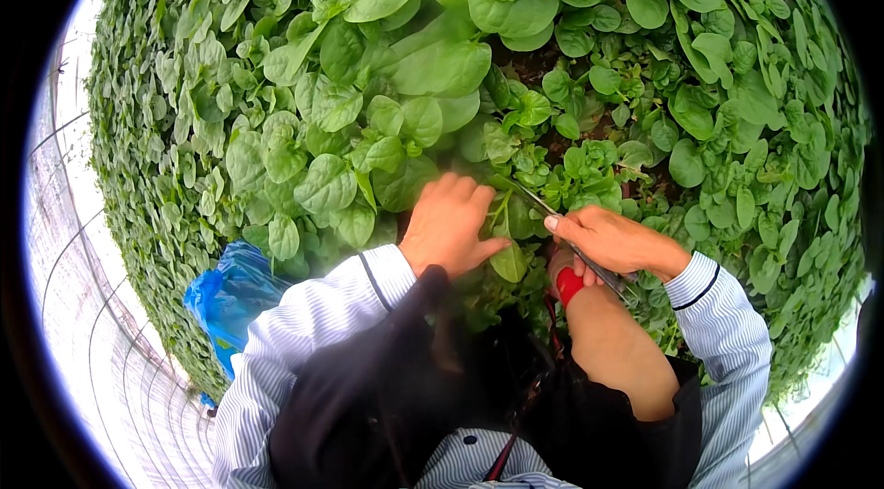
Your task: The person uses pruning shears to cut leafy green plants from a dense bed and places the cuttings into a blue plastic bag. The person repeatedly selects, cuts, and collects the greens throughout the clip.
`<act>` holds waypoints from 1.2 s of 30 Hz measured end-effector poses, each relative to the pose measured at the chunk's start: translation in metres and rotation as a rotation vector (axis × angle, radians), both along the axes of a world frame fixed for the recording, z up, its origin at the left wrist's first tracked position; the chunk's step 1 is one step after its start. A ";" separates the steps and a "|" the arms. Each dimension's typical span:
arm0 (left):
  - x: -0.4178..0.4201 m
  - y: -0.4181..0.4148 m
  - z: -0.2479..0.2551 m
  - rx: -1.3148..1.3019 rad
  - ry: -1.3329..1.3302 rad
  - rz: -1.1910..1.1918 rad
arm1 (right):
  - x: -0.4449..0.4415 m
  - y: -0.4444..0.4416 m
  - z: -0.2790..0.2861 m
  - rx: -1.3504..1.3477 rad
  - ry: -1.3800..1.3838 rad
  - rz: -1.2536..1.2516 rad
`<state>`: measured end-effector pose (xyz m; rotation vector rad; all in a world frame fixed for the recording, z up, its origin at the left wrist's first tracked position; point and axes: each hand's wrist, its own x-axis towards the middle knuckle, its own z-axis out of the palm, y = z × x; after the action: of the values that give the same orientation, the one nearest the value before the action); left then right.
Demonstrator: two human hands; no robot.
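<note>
In front of me, low among leafy green plants, my left hand (449, 223) is back-up with the fingers bent down and the thumb spread to the right. Its fingertips are hidden in the foliage, so what they touch cannot be seen. A pale-backed leaf (510, 262) lies by the thumb, with thin green stems just above it. My right hand (608, 240) grips a slim metal cutting tool (530, 195), seemingly a knife, its narrow end pointing up-left into the leaves near my left hand. Small leafy shoots (587, 168) grow just beyond the tool.
Broad-leaved plants (331, 99) fill the ground ahead and to both sides. Brown soil (535, 64) shows between some stems. A blue plastic bag (238, 289) lies left of my left arm. My bare leg with a red band (569, 285) is below my right hand. Pale ribbed sheeting (103, 323) rises at far left.
</note>
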<state>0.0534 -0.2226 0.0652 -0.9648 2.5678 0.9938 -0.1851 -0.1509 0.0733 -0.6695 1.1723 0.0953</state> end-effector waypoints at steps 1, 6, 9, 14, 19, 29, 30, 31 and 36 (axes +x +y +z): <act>0.000 0.003 -0.003 -0.011 0.005 0.014 | 0.003 -0.001 -0.001 0.005 0.014 0.012; 0.008 0.006 -0.008 0.015 -0.060 0.030 | 0.011 0.004 0.001 -0.043 0.068 -0.009; 0.017 0.001 -0.001 0.162 -0.038 0.060 | 0.003 0.005 0.012 -0.020 0.068 -0.021; 0.061 -0.019 0.017 0.521 0.255 0.350 | -0.006 0.010 0.016 0.066 -0.017 -0.085; 0.080 -0.021 0.025 0.567 0.416 0.342 | 0.000 0.000 0.015 0.067 -0.068 -0.032; 0.055 -0.028 0.044 0.964 0.419 0.179 | -0.013 0.002 0.014 0.028 0.084 0.159; 0.051 -0.026 0.038 0.821 0.491 0.163 | -0.015 0.004 0.015 0.049 0.094 0.139; 0.048 -0.026 0.039 0.799 0.385 0.148 | -0.017 0.007 0.014 0.059 0.116 0.113; 0.031 -0.010 0.019 0.261 0.207 -0.093 | -0.006 0.007 0.017 0.015 0.195 0.108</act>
<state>0.0842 -0.2323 0.0840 -0.7005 2.5278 1.4240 -0.1911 -0.1441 0.0902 -0.7228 1.3204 0.2652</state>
